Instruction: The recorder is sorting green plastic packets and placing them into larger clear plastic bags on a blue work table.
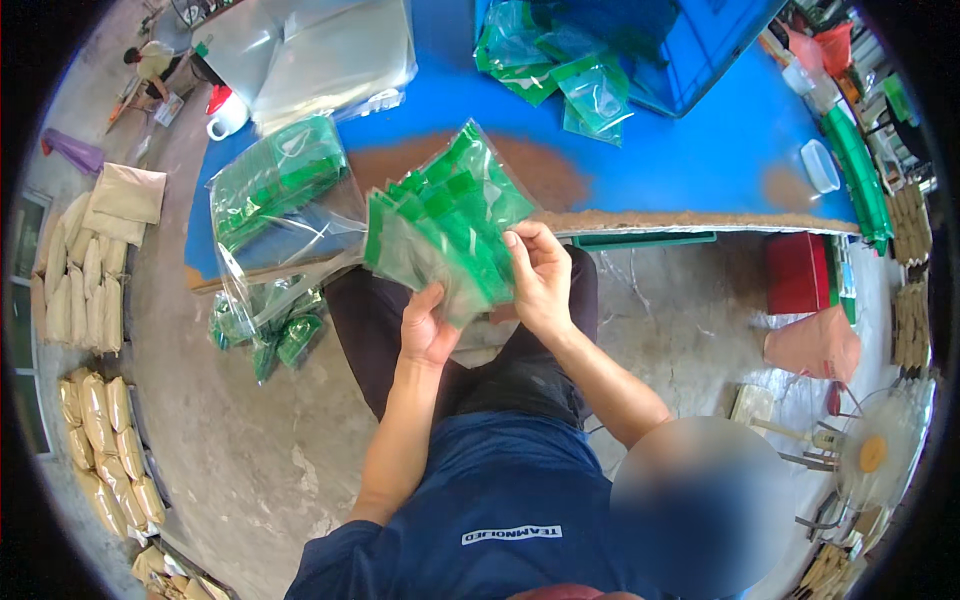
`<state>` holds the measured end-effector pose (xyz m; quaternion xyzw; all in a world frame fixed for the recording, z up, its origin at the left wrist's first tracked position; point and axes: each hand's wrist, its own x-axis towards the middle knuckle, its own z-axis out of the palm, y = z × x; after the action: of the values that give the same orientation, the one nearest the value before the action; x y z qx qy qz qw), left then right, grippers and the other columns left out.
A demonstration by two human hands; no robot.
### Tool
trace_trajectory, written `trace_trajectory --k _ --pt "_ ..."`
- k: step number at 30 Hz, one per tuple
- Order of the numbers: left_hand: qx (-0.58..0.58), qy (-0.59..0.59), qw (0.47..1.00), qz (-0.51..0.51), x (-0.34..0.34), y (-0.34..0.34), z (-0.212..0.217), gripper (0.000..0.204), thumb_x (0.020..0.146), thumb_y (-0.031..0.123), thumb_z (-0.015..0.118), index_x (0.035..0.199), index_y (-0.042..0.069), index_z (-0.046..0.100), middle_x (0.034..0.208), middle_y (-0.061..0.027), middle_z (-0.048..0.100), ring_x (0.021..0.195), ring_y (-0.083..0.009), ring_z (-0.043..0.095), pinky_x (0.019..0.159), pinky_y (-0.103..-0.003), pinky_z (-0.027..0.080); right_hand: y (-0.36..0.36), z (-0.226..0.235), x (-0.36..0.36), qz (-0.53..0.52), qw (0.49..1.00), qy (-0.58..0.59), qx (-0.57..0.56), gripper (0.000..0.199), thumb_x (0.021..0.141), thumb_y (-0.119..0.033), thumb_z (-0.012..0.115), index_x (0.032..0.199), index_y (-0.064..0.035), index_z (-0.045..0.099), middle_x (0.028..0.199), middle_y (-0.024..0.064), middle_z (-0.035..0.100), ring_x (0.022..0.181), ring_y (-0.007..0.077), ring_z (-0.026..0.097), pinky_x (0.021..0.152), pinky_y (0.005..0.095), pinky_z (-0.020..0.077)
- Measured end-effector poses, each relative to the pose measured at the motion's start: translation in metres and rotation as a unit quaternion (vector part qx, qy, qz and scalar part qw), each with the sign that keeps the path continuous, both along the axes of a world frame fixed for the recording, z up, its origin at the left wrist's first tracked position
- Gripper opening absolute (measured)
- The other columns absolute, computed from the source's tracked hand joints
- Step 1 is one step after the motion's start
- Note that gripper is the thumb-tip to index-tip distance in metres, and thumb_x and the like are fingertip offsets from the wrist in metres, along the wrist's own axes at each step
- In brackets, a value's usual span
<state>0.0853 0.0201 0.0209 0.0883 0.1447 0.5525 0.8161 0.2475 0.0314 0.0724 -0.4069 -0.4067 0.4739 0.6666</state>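
The fanned green-topped bags (pixel 445 225) hide the left hand's (pixel 428 330) fingertips; their contents are unclear.

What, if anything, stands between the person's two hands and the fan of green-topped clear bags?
Nothing visible does. Both hands already hold the fan of green-topped clear bags: the left hand grips it from below, and the right hand pinches its right edge. The large clear bag of similar packets lies apart, to the left on the blue table.

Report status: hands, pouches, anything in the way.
Both hands, left and right, grip a fanned stack of green-topped clear pouches. Big clear bag of pouches alongside, apart.
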Motion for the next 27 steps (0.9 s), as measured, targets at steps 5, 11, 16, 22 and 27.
trace_trajectory --k 5,11,16,22,27 --pt "0.003 0.063 0.997 0.033 0.010 0.004 0.029 0.056 0.082 0.007 0.073 0.134 0.005 0.052 0.125 -0.0085 0.062 0.118 -0.0244 0.059 0.104 -0.042 0.047 -0.005 -0.019 0.033 0.112 0.987 0.085 -0.075 0.012 0.100 -0.011 0.060 0.106 -0.0008 0.062 0.088 -0.0026 0.061 0.081 0.0031 0.054 0.070 0.0203 0.0436" --pt "0.266 0.396 0.868 0.136 0.000 0.070 0.071 0.047 0.076 0.002 0.076 0.120 0.004 0.060 0.111 -0.0040 0.065 0.096 -0.0170 0.064 0.088 -0.032 0.051 0.078 0.067 0.062 0.184 0.969 -0.159 0.036 0.089 0.079 -0.032 0.084 0.145 0.0032 0.036 0.124 0.0140 0.058 0.112 0.0227 0.056 0.096 0.0358 0.0464" --pt "0.405 0.595 0.685 0.108 -0.001 0.136 0.055 0.072 0.070 0.003 0.080 0.135 0.001 0.049 0.125 -0.0115 0.060 0.118 -0.0241 0.056 0.104 -0.037 0.042 0.116 0.010 0.073 0.141 0.908 -0.369 0.137 0.123 0.062 -0.044 0.093 0.151 0.0027 0.022 0.147 0.0255 0.042 0.137 0.0350 0.043 0.111 0.0436 0.0384" --pt "0.419 0.540 0.722 0.110 -0.005 0.133 0.048 0.093 0.073 -0.004 0.076 0.150 0.003 0.024 0.143 -0.0120 0.043 0.134 -0.0236 0.042 0.112 -0.039 0.034 0.104 0.020 0.040 0.098 0.926 -0.363 0.027 0.107 0.065 -0.030 0.091 0.147 -0.0031 0.026 0.143 0.0276 0.044 0.134 0.0394 0.046 0.109 0.0443 0.0405" --pt "0.348 0.433 0.831 0.005 0.003 0.132 0.064 0.110 0.071 -0.004 0.083 0.155 0.007 0.013 0.142 -0.0115 0.044 0.133 -0.0224 0.043 0.111 -0.039 0.037 0.116 0.009 0.051 0.080 0.895 -0.404 0.172 0.096 0.068 -0.024 0.088 0.142 -0.0055 0.029 0.128 0.0275 0.056 0.120 0.0451 0.055 0.097 0.0473 0.0469"
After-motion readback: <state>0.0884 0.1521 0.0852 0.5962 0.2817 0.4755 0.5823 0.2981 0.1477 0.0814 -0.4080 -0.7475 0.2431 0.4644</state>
